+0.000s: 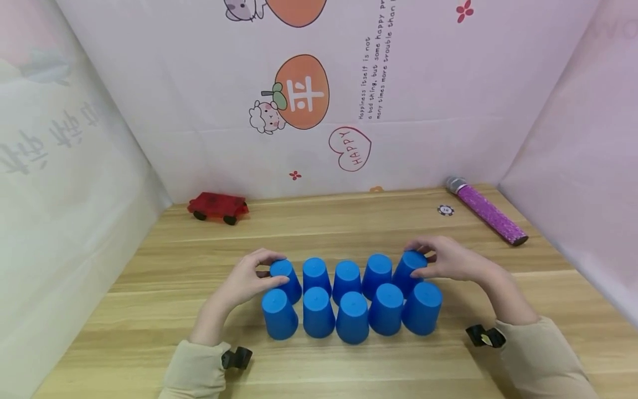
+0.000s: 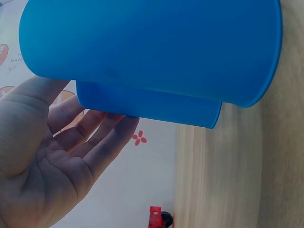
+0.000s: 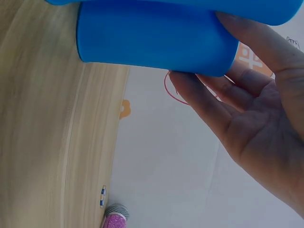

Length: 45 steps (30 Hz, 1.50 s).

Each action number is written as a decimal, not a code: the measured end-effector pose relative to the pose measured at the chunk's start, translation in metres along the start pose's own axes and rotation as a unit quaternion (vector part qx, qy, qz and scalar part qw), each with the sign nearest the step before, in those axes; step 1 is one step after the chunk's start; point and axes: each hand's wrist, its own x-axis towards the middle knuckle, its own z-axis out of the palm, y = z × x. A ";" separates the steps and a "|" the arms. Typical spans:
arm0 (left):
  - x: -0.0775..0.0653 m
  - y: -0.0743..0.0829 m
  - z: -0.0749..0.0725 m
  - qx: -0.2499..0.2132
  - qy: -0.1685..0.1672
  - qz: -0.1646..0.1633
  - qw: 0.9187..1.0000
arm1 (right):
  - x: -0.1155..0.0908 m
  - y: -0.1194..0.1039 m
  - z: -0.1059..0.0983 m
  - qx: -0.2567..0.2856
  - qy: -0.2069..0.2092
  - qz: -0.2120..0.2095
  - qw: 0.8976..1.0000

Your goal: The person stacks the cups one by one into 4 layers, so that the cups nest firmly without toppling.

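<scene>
Several blue plastic cups stand upside down in two rows, a back row and a front row. My left hand holds the leftmost back cup, thumb on the near side and fingers behind it. The rightmost back cup is held by my right hand in the same way. In the left wrist view, a front cup partly covers the held one, which the fingers touch. The right wrist view has thumb and fingers around the held cup.
At the back left of the wooden table sits a red toy car. A purple glittery microphone lies at the back right, beside a small poker chip. Printed white sheets wall in the back and sides.
</scene>
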 end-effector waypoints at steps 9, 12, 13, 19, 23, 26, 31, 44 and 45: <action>0.000 0.001 0.001 -0.003 0.000 -0.004 1.000 | 0.014 0.002 -0.009 -0.009 -0.013 0.011 1.000; 0.000 0.001 0.002 -0.004 0.001 -0.001 1.000 | 0.022 0.004 -0.012 -0.021 -0.016 0.019 0.999; 0.000 0.001 0.002 -0.004 0.001 -0.001 1.000 | 0.025 0.005 -0.013 -0.024 -0.017 0.019 0.999; 0.000 0.000 0.002 -0.005 0.000 -0.002 1.000 | 0.045 0.010 -0.015 -0.037 -0.031 0.002 0.999; -0.001 0.000 0.002 -0.008 0.001 -0.005 1.000 | 0.060 0.011 -0.017 -0.053 -0.045 -0.005 0.998; -0.001 0.001 0.001 -0.008 0.002 -0.004 1.000 | 0.072 0.008 -0.020 -0.059 -0.056 0.000 0.997; -0.001 0.002 0.001 -0.004 -0.001 -0.007 1.000 | 0.087 0.001 -0.023 -0.066 -0.071 0.001 0.995; 0.000 0.004 -0.001 0.001 -0.008 -0.006 1.000 | 0.113 -0.019 -0.013 -0.073 -0.092 -0.007 0.993; 0.000 0.004 -0.001 0.000 -0.008 -0.006 1.000 | 0.114 -0.021 -0.013 -0.070 -0.094 -0.004 0.993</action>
